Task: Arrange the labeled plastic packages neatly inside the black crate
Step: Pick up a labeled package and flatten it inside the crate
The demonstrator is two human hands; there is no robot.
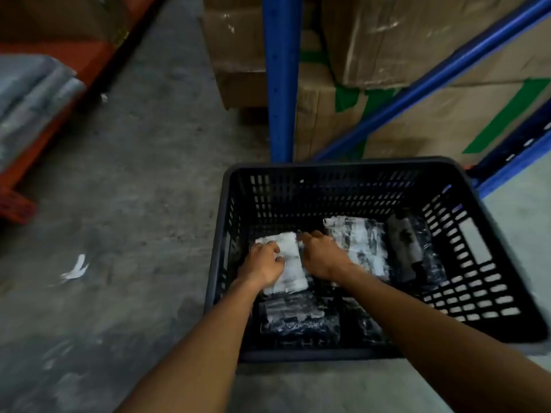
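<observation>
Black slatted plastic crate (pixel 507 263) on grey concrete floor (pixel 119 204). Left hand (pixel 262 263) and right hand (pixel 320 254), both curled onto white-labelled clear plastic package (pixel 290 263) at crate's nine o'clock; other labelled packages (pixel 363 245) toward three and six o'clock.

Crate (pixel 351 174) on floor (pixel 143 180), just before rack upright (pixel 280 84); cartons (pixel 402 55) on rack behind it. In crate: package (pixel 290 263) at left, second package (pixel 357 242) to its right, third (pixel 411 245) far right, more (pixel 298 320) nearer camera. Left hand (pixel 262 263) and right hand (pixel 322 254) on left package. Paper scrap (pixel 76 268) on floor, well left of crate.
</observation>
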